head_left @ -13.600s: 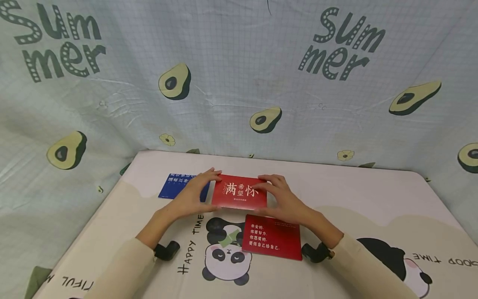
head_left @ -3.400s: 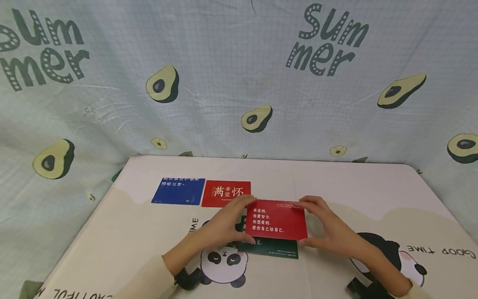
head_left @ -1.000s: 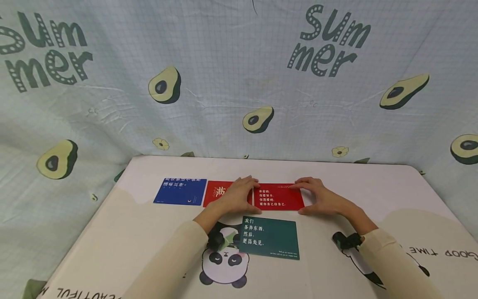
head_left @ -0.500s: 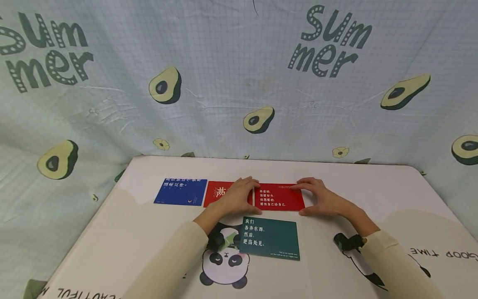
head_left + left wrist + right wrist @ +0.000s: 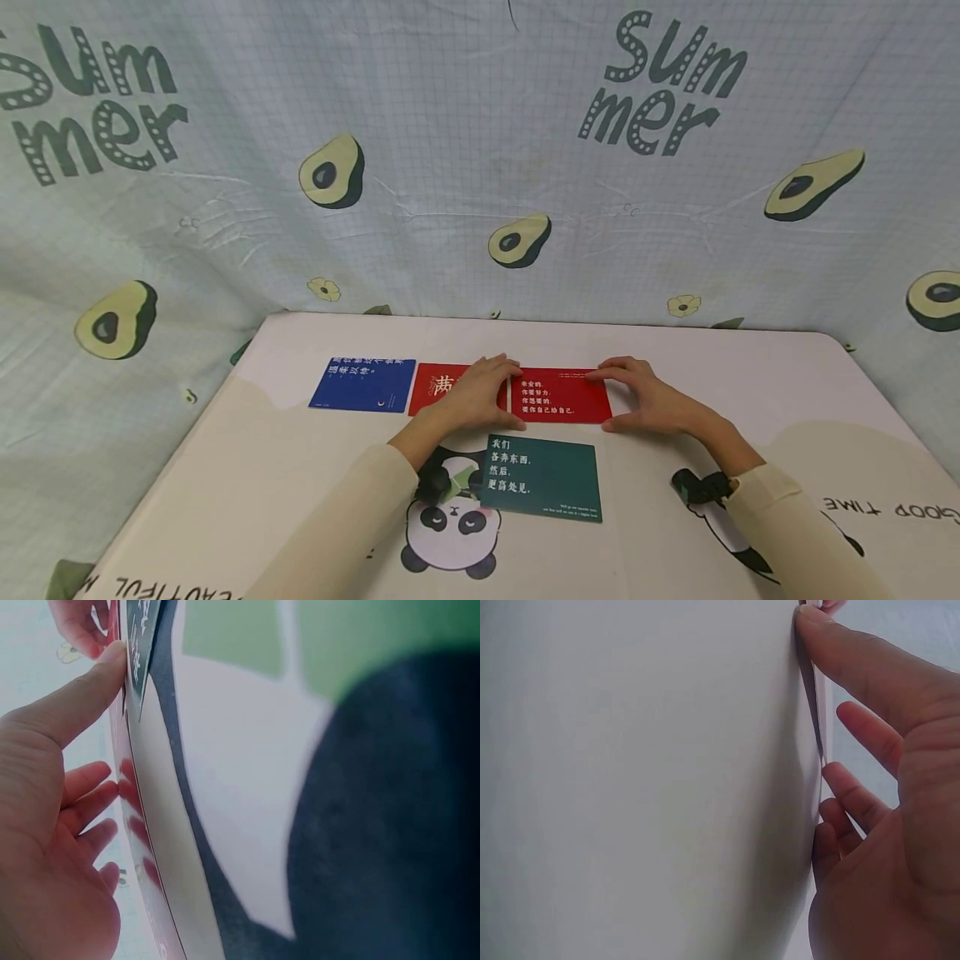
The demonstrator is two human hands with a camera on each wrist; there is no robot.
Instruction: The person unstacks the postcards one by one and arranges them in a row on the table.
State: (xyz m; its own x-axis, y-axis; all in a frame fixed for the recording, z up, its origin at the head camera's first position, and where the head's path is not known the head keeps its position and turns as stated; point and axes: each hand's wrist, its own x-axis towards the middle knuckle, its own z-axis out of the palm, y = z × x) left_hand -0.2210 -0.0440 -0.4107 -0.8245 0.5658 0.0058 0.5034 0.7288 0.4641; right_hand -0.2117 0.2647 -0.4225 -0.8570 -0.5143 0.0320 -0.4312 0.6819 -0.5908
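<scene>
A red postcard [image 5: 562, 398] with lines of white writing lies flat in the back row. My left hand [image 5: 472, 396] holds its left side, fingertips at the top corner and thumb at the bottom one. At the right side my right hand [image 5: 652, 400] holds it likewise between index finger and thumb. Left of it lies another red postcard [image 5: 431, 385], partly hidden by my left hand, then a blue postcard [image 5: 362, 385]. Nearer me rests a green postcard [image 5: 542, 477] with white writing. In the left wrist view, the thumb [image 5: 97, 690] overlaps the green postcard's edge.
The pale table [image 5: 645, 533] carries printed pandas and lettering. Behind it hangs a light curtain [image 5: 420, 250] with avocado prints. A black wrist camera [image 5: 701, 487] sits on my right wrist.
Earlier I held the left red postcard, now beside the blue one. The other red postcard has gone from atop the green one to the row's right end. My hands barely move this last second.
</scene>
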